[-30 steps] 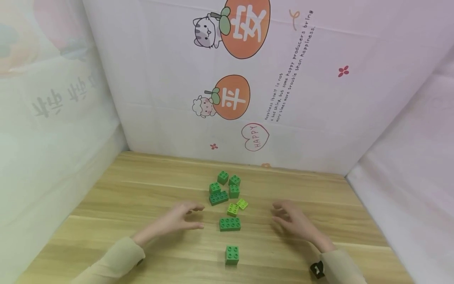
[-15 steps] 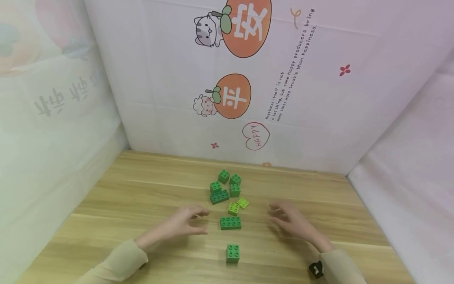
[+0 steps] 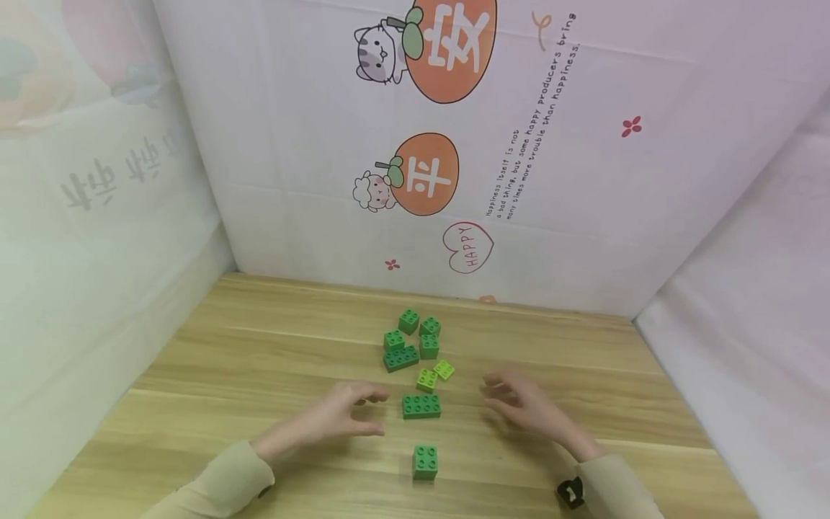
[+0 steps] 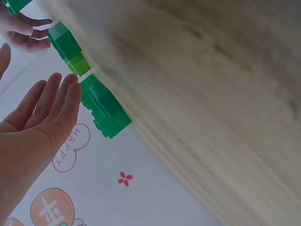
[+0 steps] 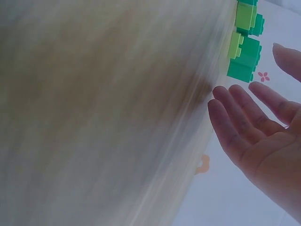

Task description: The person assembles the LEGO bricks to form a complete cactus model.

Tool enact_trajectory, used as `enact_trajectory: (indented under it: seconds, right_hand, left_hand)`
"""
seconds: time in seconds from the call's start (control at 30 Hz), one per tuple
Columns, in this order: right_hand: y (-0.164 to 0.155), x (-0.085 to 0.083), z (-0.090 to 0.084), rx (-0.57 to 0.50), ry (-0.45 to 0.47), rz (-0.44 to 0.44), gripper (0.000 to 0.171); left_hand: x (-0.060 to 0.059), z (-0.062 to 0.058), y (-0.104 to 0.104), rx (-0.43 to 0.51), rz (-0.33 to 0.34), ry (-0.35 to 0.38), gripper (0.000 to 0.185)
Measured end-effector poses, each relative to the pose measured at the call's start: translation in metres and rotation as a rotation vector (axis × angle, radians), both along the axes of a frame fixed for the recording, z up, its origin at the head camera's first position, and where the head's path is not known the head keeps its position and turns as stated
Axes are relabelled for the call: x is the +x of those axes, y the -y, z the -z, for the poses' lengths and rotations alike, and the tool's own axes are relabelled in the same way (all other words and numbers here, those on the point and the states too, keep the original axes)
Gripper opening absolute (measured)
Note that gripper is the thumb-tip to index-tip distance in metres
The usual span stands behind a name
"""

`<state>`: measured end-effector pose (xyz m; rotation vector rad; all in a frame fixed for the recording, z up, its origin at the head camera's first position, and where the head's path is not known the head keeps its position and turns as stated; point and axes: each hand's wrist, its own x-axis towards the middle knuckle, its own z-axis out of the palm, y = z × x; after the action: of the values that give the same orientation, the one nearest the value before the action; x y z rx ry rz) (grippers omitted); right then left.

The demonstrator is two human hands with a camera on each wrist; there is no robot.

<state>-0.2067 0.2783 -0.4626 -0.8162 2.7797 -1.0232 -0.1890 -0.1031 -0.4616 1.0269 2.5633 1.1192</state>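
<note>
Green toy bricks lie on the wooden table. A long green brick sits between my two hands. My left hand hovers just left of it, fingers loosely spread and holding nothing. My right hand hovers to its right, also spread and holding nothing. A square green brick stands alone nearer to me. Two light green bricks lie just behind the long one. In the left wrist view my left hand shows straight fingers beside a green brick. The right wrist view shows my right hand below green bricks.
A cluster of several darker green bricks lies further back at the table's middle. A white cloth backdrop with cartoon prints closes off the back and both sides. Beige sleeves cover both forearms.
Both hands have drifted inward toward the long green brick, the left to the right and the right to the left. No brick has moved.
</note>
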Motion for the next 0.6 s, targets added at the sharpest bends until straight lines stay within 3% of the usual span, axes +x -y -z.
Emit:
enact_trajectory:
  seconds: [0.23,0.47,0.6]
  right_hand:
    - [0.005,-0.001,0.0,-0.001,0.034,-0.004,0.043]
    - [0.012,-0.001,-0.002,-0.009,0.04,-0.048,0.044]
    - [0.016,0.0,-0.003,-0.002,0.053,-0.055,0.044]
  left_hand:
    - [0.005,0.002,-0.006,-0.011,0.004,-0.014,0.053]
    - [0.012,0.003,-0.011,0.004,0.016,0.054,0.051]
    - [0.015,0.003,-0.013,0.024,0.039,0.054,0.05]
